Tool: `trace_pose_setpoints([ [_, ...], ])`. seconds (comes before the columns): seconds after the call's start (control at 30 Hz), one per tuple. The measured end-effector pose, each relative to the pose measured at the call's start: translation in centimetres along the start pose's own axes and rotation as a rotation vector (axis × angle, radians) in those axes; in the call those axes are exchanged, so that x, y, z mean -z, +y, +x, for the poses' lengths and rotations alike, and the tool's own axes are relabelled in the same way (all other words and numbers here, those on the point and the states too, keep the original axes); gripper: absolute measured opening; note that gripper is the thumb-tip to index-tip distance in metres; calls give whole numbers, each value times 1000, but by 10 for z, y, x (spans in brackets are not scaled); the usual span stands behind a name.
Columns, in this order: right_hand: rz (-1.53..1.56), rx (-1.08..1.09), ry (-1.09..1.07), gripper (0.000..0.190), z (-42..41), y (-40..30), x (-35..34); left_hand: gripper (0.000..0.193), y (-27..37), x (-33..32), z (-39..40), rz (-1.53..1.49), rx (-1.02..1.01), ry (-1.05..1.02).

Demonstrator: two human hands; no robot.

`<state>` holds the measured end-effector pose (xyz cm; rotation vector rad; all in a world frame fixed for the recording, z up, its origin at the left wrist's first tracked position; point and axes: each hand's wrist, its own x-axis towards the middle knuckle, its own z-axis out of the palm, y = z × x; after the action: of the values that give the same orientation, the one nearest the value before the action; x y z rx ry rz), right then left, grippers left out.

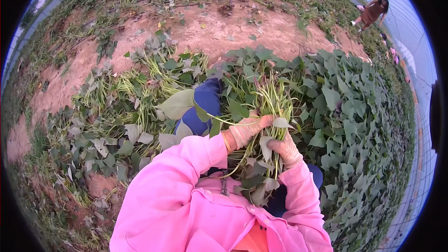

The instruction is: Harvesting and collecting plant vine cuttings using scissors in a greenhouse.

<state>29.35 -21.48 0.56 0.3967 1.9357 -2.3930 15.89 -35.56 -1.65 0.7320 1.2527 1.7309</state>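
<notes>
A thick bunch of leafy vine cuttings, which look like sweet potato stems, is held in front of my chest. Its pale green stem ends point away from me, and its leaves hang down towards my lap. My left hand wraps the bunch from the left, its thumb lying across the stems. Lower on the right side, my right hand grips the same bunch. Both hands wear pale coverings that leave some fingertips bare. One stray stem with a large leaf sticks out to the left over my blue-clad knee.
Dense standing vines fill the right side. Cut stems and leaves lie heaped on the left. Beyond is bare reddish soil. A person walks at the far right, near the hooped greenhouse wall.
</notes>
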Motion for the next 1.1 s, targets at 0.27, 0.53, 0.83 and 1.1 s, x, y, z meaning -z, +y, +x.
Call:
trace_pose_setpoints([
  [0.27, 387, -264, -262, 53, 36, 4, 54, 45, 42, 38, 57, 502, -105, -467],
  [0.53, -405, 95, 32, 42, 115, -111, 83, 40, 165, 110, 142, 650, -26, -581],
  [0.83, -986, 604, 308, 30, 354, -217, 144, 38, 262, 262, 147, 1061, -289, 614],
  [1.1, -1595, 516, 177, 55, 580, -115, 142, 33, 131, 304, 148, 563, -59, 1080],
])
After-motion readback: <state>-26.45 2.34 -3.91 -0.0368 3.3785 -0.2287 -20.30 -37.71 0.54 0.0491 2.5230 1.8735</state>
